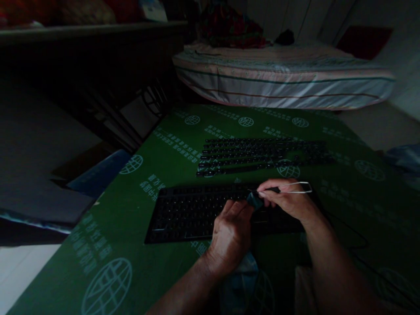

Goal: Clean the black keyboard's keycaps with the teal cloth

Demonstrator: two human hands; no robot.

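On your worktop point(154, 262), the keyboard point(193, 210) lies before you, long axis running left to right, with loose keys point(243, 157) in rows beyond. Your left hand point(232, 232), knuckles up, curls around cloth point(255, 200); your right hand point(285, 199), angled leftward, pinches a tool point(274, 190), tip pointing left, wire loop right.

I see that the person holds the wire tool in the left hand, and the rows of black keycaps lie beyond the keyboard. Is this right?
Not quite: the head view shows the wire tool in the right hand, not the left hand. The rows of black keycaps do lie beyond the keyboard.
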